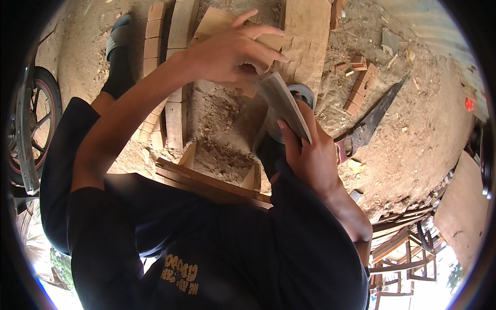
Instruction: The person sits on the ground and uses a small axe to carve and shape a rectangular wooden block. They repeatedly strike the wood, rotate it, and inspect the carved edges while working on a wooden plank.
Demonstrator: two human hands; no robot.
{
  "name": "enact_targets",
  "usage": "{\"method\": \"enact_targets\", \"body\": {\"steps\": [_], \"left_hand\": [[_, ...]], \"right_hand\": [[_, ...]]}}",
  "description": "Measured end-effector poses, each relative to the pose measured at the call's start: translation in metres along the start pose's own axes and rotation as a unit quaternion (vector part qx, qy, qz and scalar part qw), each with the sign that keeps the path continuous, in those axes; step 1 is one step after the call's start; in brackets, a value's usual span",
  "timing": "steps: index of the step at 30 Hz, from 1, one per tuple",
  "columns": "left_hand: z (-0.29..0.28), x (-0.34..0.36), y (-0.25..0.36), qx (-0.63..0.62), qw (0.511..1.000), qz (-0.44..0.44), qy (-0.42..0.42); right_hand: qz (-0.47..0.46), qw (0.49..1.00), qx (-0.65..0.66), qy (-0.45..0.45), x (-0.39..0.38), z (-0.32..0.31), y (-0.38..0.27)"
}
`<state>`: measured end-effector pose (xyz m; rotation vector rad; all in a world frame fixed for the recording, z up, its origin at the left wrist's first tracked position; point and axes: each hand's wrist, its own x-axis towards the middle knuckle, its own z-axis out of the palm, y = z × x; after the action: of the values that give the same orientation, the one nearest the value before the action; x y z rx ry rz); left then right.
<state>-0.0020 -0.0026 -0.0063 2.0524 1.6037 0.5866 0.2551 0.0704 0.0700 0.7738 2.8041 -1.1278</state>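
My right hand (pixel 316 159) grips the lower end of a long, flat grey piece (pixel 283 101) with a pale edge, its thumb pressed along the near side. What kind of thing this is I cannot make out for sure. The piece tilts up and to the left, over my sandalled foot (pixel 301 93). At its upper end hovers my left hand (pixel 232 54), fingers spread and bent, with nothing visible in them. Behind that hand lies a light wooden board (pixel 212 25); whether the fingers touch it I cannot tell.
Wide planks (pixel 305 46) lie ahead on the dirt ground. Rows of wooden blocks (pixel 153 28) run along the left. Rightward lie a handsaw (pixel 380 111) and a short row of blocks (pixel 360 90). A low wooden seat (pixel 206 183) is beneath me. A motorcycle wheel (pixel 46 113) stands far left.
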Motion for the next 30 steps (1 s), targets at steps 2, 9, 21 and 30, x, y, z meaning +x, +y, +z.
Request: {"method": "enact_targets", "body": {"steps": [2,9,21,30], "left_hand": [[0.001,0.0,-0.001,0.003,1.0,0.006,0.009],[0.001,-0.005,0.0,0.006,1.0,-0.002,0.004],[0.008,-0.036,-0.002,0.069,0.994,0.017,0.083],[0.002,-0.034,0.013,0.08,0.995,-0.052,0.026]], "right_hand": [[-0.012,1.0,0.004,0.011,0.001,0.003,0.001],[0.046,0.997,0.067,-0.012,0.0,-0.005,0.001],[0.405,0.846,0.325,0.123,-0.03,0.005,0.085],[0.422,0.808,0.386,0.14,-0.059,0.016,0.109]]}}
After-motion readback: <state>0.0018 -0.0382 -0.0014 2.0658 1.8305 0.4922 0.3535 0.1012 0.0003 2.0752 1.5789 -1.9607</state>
